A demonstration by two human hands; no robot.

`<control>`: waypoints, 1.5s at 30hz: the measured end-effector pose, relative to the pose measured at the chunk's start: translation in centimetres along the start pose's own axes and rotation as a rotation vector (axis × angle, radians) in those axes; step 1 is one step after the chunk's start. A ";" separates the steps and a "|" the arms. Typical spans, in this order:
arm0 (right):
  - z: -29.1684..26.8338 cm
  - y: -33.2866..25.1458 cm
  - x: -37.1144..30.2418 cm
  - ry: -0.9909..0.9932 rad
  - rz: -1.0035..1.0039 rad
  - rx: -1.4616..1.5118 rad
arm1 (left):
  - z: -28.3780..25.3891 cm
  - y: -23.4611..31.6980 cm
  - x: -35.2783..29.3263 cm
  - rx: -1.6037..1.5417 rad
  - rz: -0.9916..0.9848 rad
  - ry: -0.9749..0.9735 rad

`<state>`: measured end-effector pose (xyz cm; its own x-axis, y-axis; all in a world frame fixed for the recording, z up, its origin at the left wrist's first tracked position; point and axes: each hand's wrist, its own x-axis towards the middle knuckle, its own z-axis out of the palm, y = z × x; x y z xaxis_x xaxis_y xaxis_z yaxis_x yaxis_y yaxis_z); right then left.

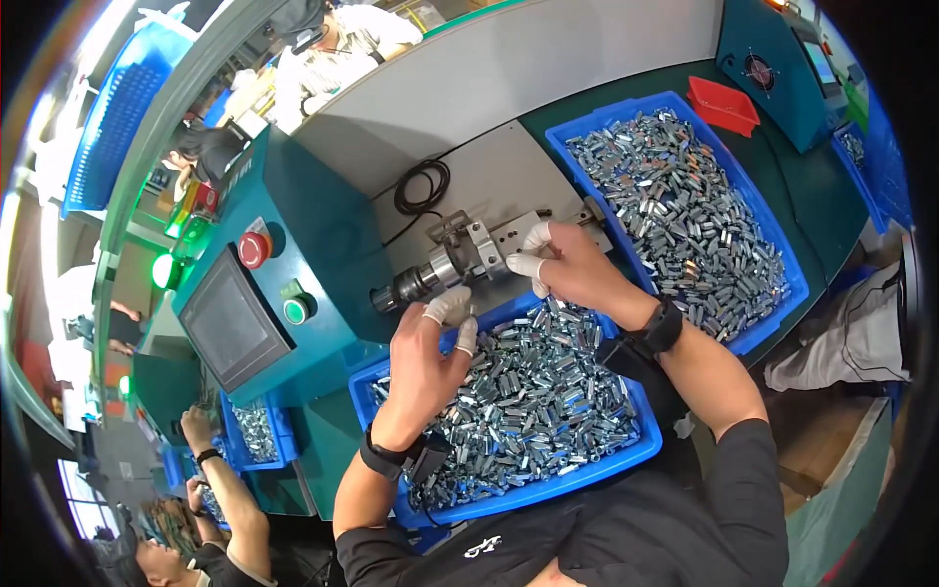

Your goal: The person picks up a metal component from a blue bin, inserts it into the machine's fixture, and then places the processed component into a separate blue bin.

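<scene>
My left hand (423,357), with white finger cots on thumb and fingertips, is closed in a loose pinch above the near blue bin (641,445). What it pinches, if anything, is too small to make out. The bin is heaped with small silvery metal parts (543,401). My right hand (587,274), also in white finger cots, is closed at the right end of a metal clamping fixture (479,249). Its fingertips hide whatever they hold there. Left of the fixture, a round steel spindle (421,282) points out from the teal machine (337,225).
A second blue bin (778,318) full of metal parts stands at right, near a red tray (724,106). The teal machine carries a screen (235,318), a red knob (255,248) and a green button (295,311). Black cable (423,186) lies coiled behind. Other people work at left.
</scene>
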<state>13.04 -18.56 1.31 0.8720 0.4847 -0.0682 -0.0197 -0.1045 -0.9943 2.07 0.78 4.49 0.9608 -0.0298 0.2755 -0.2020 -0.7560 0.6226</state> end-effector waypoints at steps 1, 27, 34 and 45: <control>-0.1 0.1 0.2 -0.024 0.033 0.034 | -0.3 0.5 0.7 0.086 0.066 -0.004; 0.3 2.5 -0.4 -0.086 -0.139 0.065 | 1.5 -2.2 8.5 0.513 0.284 -0.058; 0.9 2.6 -0.5 -0.072 -0.135 0.109 | 0.9 -2.4 7.2 0.570 0.344 -0.011; -0.4 2.1 -0.3 -0.160 -0.412 -0.099 | 4.6 0.0 -2.7 0.299 0.252 -0.185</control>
<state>12.89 -19.25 -0.76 0.7102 0.6309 0.3124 0.3674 0.0464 -0.9289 0.38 -2.18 0.39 0.9118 -0.3339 0.2392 -0.3971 -0.8654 0.3055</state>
